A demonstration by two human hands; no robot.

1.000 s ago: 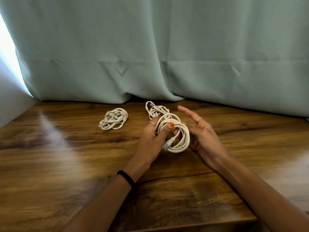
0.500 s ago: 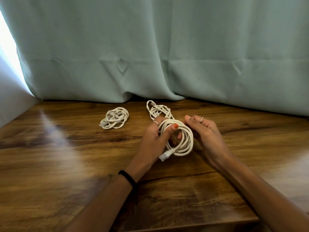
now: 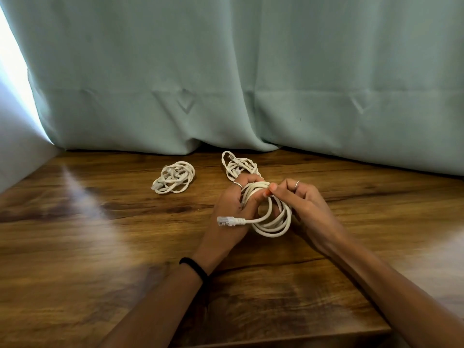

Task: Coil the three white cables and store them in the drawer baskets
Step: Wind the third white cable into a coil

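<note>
held cable (image 3: 272,223): white, coiled, plug sticking left | left cable (image 3: 174,177): loose bundle, far-left | third cable (image 3: 238,165): bundle, far behind

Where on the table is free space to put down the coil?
Bare wood lies left of the left hand, below the left bundle, and right of the right hand up to the curtain. Behind the hands it is crowded: the second bundle lies there.

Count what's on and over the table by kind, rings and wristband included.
Cables: 3 (held coil, left bundle, far bundle)
Hands: 2 (left, right)
Rings: 2 ()
Wristband: 1
Total: 8
</note>
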